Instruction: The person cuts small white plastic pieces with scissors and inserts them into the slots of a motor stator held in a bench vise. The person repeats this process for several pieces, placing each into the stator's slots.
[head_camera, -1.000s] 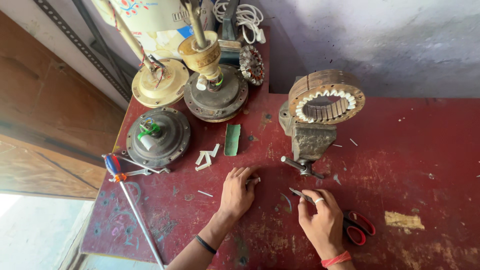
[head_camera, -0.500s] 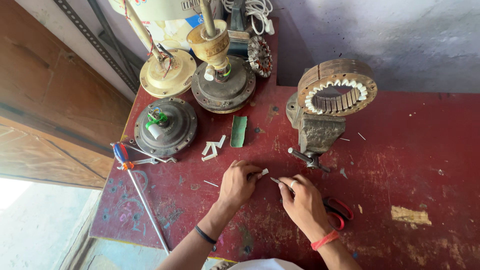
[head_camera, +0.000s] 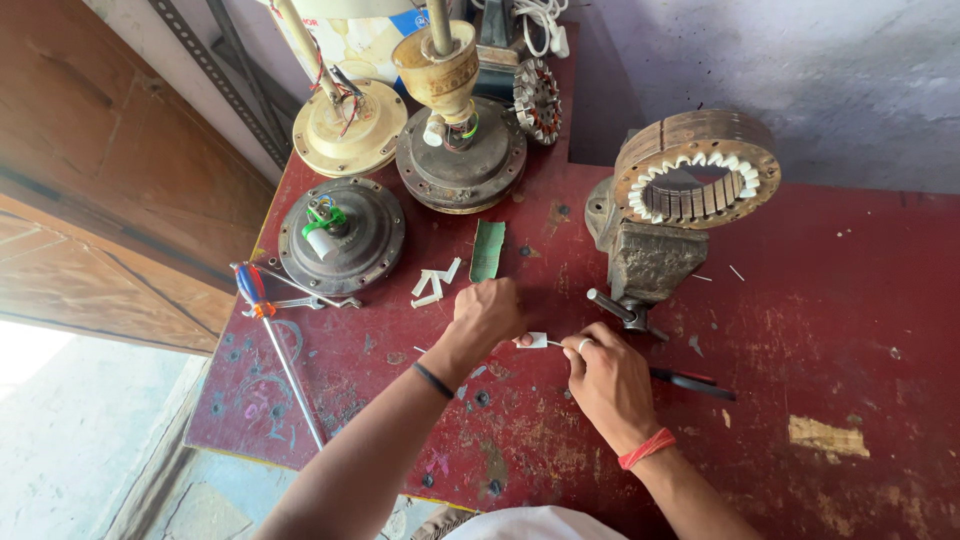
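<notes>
Over the red workbench (head_camera: 850, 330), my left hand (head_camera: 484, 315) and my right hand (head_camera: 607, 376) meet at a small white slip of insulation paper (head_camera: 537, 340). Both hands pinch it between their fingertips, a thin strip running to my right fingers. My left wrist has a black band, my right wrist a red thread and a ring on one finger. Just behind my right hand stands a grey bench vise (head_camera: 640, 262) clamping a ring-shaped motor stator (head_camera: 697, 168) with white slot liners. More white paper slips (head_camera: 432, 285) lie left of my left hand.
Red-handled scissors (head_camera: 692, 381) lie right of my right hand. A green paper strip (head_camera: 488, 250), three ceiling fan motors (head_camera: 342, 235) (head_camera: 462, 150) (head_camera: 349, 125), a small rotor (head_camera: 538, 100), and a screwdriver with blue and red handle (head_camera: 270, 330) fill the left and back. The bench edge drops at the left.
Both hands came together and lifted a white paper slip between them. My right hand left the scissors on the bench. The view moved closer and shifted right.
</notes>
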